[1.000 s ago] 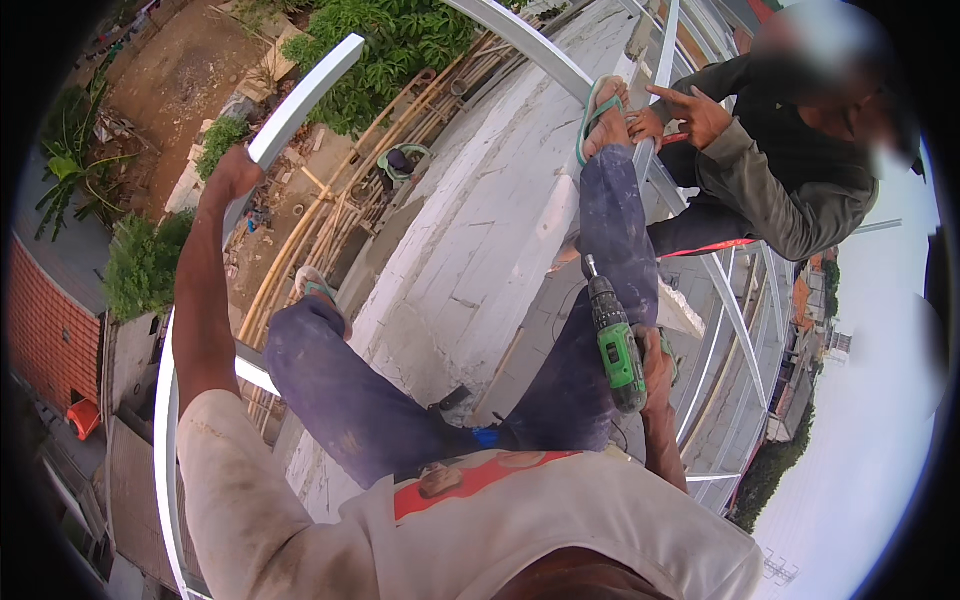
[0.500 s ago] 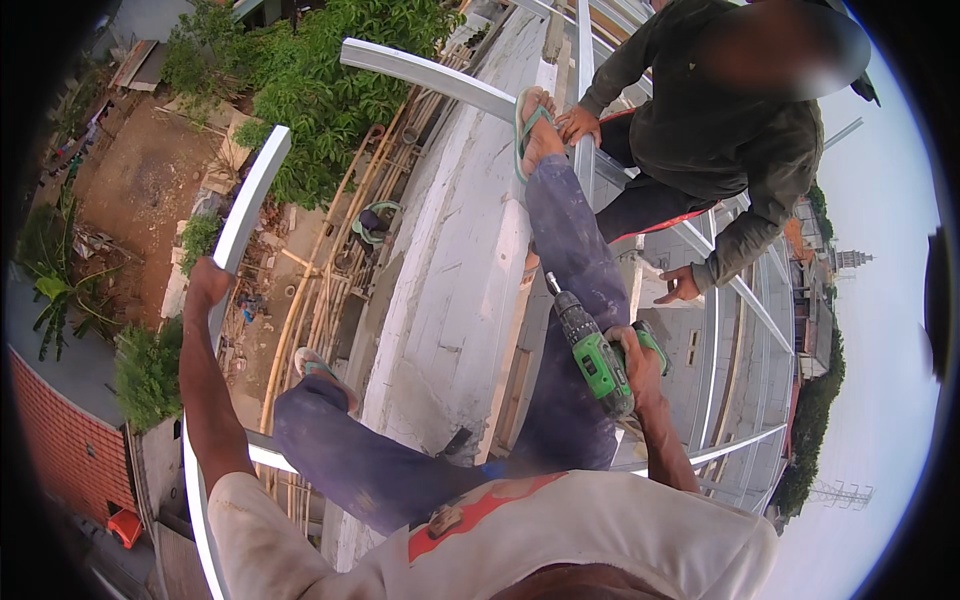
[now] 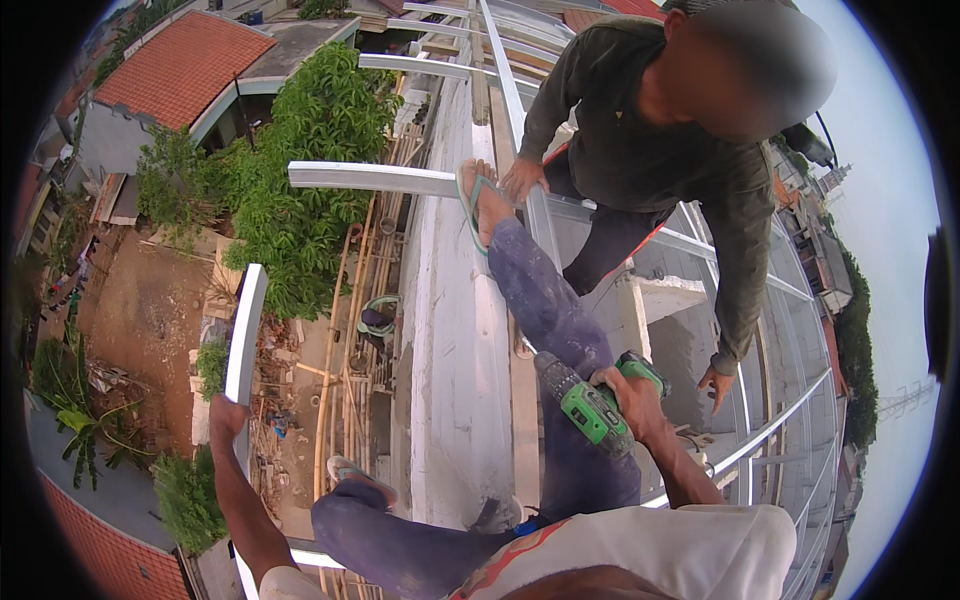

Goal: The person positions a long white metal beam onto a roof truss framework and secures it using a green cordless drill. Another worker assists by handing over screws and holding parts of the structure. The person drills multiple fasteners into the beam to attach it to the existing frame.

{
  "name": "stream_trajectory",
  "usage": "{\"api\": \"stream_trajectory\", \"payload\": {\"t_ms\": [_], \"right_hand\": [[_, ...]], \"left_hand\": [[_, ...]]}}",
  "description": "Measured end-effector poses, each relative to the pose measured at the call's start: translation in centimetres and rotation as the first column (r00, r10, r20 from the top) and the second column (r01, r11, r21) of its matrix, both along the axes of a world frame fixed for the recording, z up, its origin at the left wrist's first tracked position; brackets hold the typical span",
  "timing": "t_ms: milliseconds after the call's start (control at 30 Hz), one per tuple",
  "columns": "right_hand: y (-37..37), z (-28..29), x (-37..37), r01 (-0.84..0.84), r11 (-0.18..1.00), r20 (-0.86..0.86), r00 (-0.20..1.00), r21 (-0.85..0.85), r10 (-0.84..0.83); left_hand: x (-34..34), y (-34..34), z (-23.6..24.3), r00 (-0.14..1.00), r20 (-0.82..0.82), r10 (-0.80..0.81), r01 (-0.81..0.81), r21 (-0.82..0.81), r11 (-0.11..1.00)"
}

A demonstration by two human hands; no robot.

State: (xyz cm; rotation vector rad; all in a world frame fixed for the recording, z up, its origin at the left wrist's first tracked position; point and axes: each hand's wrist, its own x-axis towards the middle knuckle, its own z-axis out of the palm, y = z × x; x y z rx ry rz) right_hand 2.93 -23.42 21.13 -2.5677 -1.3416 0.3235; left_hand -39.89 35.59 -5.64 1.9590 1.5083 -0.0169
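My left hand (image 3: 228, 415) is closed round a long silvery metal channel (image 3: 246, 335) that runs out past the wall's outer side. In my right hand (image 3: 632, 402) is a green and black cordless drill (image 3: 592, 412), held by its grip over my thigh, its chuck toward the upper left. I straddle the top of a pale block wall (image 3: 450, 330). One sandalled foot (image 3: 484, 205) is by the end of another metal channel (image 3: 370, 177); the other foot (image 3: 358, 478) hangs on the outer side.
A co-worker in a dark jacket (image 3: 640, 150) is close at the right, one hand (image 3: 525, 178) on a metal beam (image 3: 541, 225). Silvery roof framing (image 3: 780, 420) spreads to the right. Far below on the left are bamboo poles (image 3: 345, 340), a leafy tree (image 3: 320, 140) and bare ground (image 3: 145, 310).
My view has swung, showing more rooftops at the upper left. My hands keep hold of the channel and the drill. The co-worker leans in, their free hand lower and pointing down.
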Motion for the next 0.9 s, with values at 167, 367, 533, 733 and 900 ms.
{"api": "stream_trajectory", "payload": {"t_ms": [167,367,533,733,900], "right_hand": [[-0.8,0.2,-0.5,-0.016,0.999,0.111,0.994,0.045,0.011],[-0.2,0.2,-0.4,-0.042,0.999,0.106,0.994,0.030,0.039],[-0.1,-0.2,-0.5,-0.031,0.998,0.102,0.995,0.052,0.025],[0.1,-0.7,-0.3,-0.010,1.000,0.092,0.996,0.013,0.009],[-0.8,-0.9,-0.2,0.019,1.000,0.107,0.994,-0.001,-0.019]], "left_hand": [[2.1,-1.3,0.5,0.998,0.052,-0.022,0.021,0.017,1.000],[0.5,-0.6,-0.6,0.998,0.061,0.007,-0.013,0.090,0.996],[0.0,-0.1,-0.8,0.998,0.063,-0.010,0.002,0.121,0.993],[-1.5,1.5,-3.1,0.998,0.055,-0.037,0.031,0.092,0.995],[-0.1,0.7,-2.6,0.999,0.032,-0.014,0.013,0.025,1.000]]}}
